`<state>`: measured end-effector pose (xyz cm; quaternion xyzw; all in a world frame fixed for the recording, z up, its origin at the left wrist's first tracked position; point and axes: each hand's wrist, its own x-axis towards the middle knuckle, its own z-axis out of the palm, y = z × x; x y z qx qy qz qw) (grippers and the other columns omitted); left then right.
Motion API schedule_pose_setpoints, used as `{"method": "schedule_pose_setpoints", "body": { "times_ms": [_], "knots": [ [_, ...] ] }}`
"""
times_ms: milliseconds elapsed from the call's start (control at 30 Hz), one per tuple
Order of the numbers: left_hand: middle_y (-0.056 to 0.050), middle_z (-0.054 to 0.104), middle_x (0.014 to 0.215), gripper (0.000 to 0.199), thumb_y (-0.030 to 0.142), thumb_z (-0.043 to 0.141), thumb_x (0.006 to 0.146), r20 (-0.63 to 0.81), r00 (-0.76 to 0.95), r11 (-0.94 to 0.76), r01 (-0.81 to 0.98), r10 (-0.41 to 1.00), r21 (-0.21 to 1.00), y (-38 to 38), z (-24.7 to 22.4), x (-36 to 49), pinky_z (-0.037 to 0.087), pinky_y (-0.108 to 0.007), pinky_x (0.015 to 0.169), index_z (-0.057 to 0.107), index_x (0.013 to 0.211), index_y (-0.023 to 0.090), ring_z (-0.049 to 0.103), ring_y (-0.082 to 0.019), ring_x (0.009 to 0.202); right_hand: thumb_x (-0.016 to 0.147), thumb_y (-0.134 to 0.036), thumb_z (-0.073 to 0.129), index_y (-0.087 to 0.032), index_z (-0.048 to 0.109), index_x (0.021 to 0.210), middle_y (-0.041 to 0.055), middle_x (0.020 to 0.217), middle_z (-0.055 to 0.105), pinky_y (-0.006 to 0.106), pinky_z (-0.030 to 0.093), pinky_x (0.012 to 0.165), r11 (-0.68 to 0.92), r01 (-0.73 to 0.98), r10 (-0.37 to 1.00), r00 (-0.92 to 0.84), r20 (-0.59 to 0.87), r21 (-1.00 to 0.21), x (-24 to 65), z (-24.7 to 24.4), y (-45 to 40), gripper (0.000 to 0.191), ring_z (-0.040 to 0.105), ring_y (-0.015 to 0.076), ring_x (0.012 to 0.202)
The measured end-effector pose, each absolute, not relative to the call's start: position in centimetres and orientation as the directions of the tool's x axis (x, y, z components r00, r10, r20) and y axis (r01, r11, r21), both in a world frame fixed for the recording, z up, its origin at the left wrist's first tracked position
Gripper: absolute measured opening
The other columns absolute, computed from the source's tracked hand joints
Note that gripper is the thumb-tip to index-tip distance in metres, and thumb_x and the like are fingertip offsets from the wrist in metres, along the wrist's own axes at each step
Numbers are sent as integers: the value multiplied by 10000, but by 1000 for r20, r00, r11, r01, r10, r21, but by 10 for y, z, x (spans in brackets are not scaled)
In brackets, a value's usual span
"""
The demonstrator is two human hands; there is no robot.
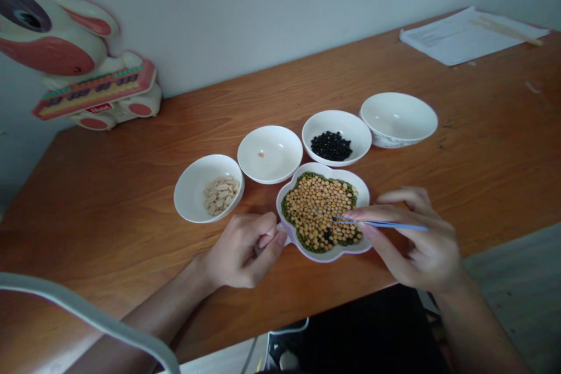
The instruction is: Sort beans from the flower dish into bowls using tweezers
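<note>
On the wooden surface (109,198), a flower-shaped dish (333,255) of mixed beans (313,210) is sitting beside four white bowls (269,155). The right hand (407,239) is pinching blue tweezers (385,224), tips among the beans, while the left hand (241,251) is curling shut against the dish's handle (283,232).

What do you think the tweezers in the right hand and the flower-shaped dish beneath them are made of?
The tweezers look like slim metal with a glossy blue coating, judging by their thin, stiff arms. The flower-shaped dish looks like glazed ceramic or melamine: its rim is smooth, white and pink-edged, but the look cannot settle which.
</note>
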<state>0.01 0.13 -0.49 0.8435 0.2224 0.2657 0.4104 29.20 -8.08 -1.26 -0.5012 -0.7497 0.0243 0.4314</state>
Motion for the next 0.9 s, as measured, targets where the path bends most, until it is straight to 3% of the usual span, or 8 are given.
{"method": "schedule_pose_setpoints", "body": {
  "times_ms": [367, 567, 667, 767, 900],
  "knots": [
    [83, 325, 610, 348, 102, 549, 953, 261, 763, -571, 167, 591, 804, 2, -5, 0, 239, -229, 497, 299, 743, 222, 292, -59, 498, 867, -101, 730, -304, 752, 1155, -8, 926, 781, 380, 508, 758, 505, 728, 760, -121, 639, -463, 293, -14, -81, 352, 656, 193, 835],
    [85, 322, 611, 338, 97, 541, 950, 289, 758, -586, 149, 585, 796, 2, -5, 1, 230, -230, 496, 300, 749, 222, 287, -61, 497, 869, -88, 728, -337, 742, 1222, -4, 936, 804, 420, 521, 739, 470, 757, 697, -2, 717, -455, 292, -10, -74, 433, 647, 230, 810],
    [83, 332, 613, 343, 90, 547, 946, 278, 764, -579, 150, 583, 801, 2, -7, 1, 239, -230, 504, 297, 754, 223, 302, -62, 504, 895, -125, 727, -357, 739, 1254, -3, 969, 811, 448, 535, 794, 408, 812, 610, 97, 786, -417, 289, -1, -56, 428, 676, 257, 872],
    [80, 345, 620, 344, 86, 553, 941, 269, 771, -579, 155, 578, 801, 2, -8, 0, 250, -232, 511, 296, 761, 225, 318, -65, 515, 942, -180, 700, -333, 766, 1186, 16, 1036, 814, 466, 564, 886, 297, 851, 583, 198, 788, -433, 287, 8, -36, 295, 713, 278, 999],
    [80, 345, 616, 342, 93, 554, 940, 274, 767, -579, 151, 580, 801, 2, -6, 0, 248, -237, 504, 297, 757, 226, 306, -65, 510, 960, -180, 680, -312, 747, 1209, 29, 1139, 806, 504, 559, 1008, 288, 823, 633, 221, 742, -491, 288, 5, -29, 289, 729, 286, 1114]
  ]
}}
